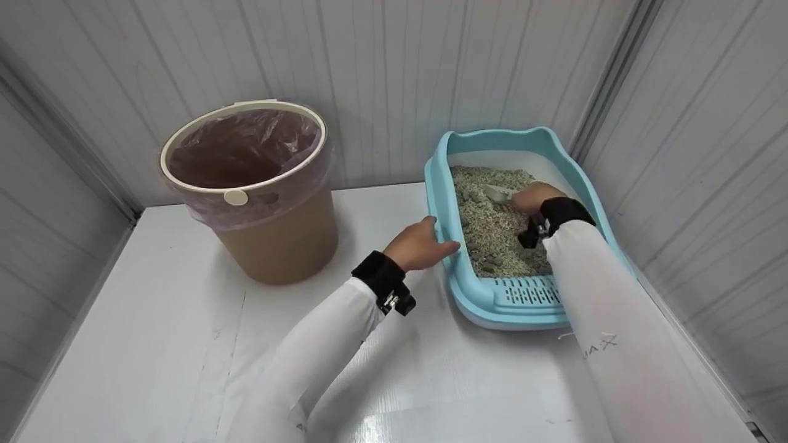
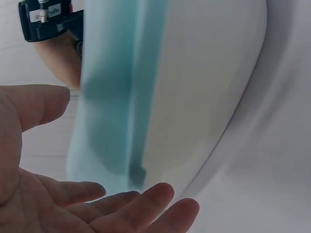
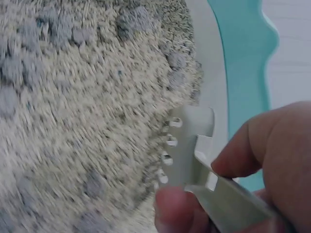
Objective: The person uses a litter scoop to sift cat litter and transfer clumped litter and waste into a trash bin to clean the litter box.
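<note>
Scooping under way, early stage. Right hand [image 1: 534, 198] grip pinching slotted scoop [image 3: 187, 145], blade dug into litter [image 1: 492, 227] inside blue litter box [image 1: 492, 301] on white surface [image 1: 184, 344]. Left hand [image 1: 422, 245] grip spread, steadying box rim. Grey clumps [image 3: 90, 184] remaining throughout litter. Lined bin [image 1: 246, 184] well apart at left, seemingly empty. Clump removal mostly outstanding.

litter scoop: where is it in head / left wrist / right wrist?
Head: the scoop lies at upper right, in the litter just left of the right hand.
Left wrist: not in view; only the open left hand beside the box's outer wall.
Right wrist: lower centre-right, slotted blade on the litter, handle pinched by the fingers.
Shared landmark: the blue rim of the litter box, seen in all three views.
</note>
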`<action>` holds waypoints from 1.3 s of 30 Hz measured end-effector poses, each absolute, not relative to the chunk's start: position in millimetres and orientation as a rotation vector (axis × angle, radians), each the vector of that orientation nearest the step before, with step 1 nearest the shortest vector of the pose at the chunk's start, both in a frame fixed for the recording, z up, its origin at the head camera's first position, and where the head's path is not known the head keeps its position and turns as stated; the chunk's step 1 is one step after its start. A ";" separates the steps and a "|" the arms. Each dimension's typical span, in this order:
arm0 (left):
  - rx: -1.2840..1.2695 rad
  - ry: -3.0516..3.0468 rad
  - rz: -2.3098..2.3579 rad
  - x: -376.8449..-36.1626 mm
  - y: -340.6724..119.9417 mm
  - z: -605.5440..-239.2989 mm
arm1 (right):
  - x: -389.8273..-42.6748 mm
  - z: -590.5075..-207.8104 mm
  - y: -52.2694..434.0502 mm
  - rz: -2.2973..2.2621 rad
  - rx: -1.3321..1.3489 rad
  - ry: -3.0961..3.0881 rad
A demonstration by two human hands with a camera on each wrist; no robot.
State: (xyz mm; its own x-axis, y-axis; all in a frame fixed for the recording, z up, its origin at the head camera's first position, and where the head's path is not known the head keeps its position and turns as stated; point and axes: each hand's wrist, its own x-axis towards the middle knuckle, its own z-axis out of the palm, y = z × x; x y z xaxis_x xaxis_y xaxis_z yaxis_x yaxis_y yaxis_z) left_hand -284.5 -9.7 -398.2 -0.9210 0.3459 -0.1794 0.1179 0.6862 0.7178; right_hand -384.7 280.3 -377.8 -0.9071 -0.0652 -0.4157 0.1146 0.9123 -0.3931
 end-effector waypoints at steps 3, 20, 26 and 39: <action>0.400 2.611 1.097 -276.9 -19.8 -384.6 | -380.9 -371.9 287.3 -0.616 0.044 2.671; 0.966 3.568 1.548 -204.6 -149.5 -308.5 | -332.5 -343.0 301.0 -0.402 -0.237 2.951; 0.114 3.566 1.947 -224.3 -224.4 -303.7 | -318.4 -341.9 307.2 -0.392 -0.279 2.922; -0.592 2.316 2.607 -272.5 -289.0 -315.0 | -309.0 -323.9 311.4 -0.139 -0.474 2.899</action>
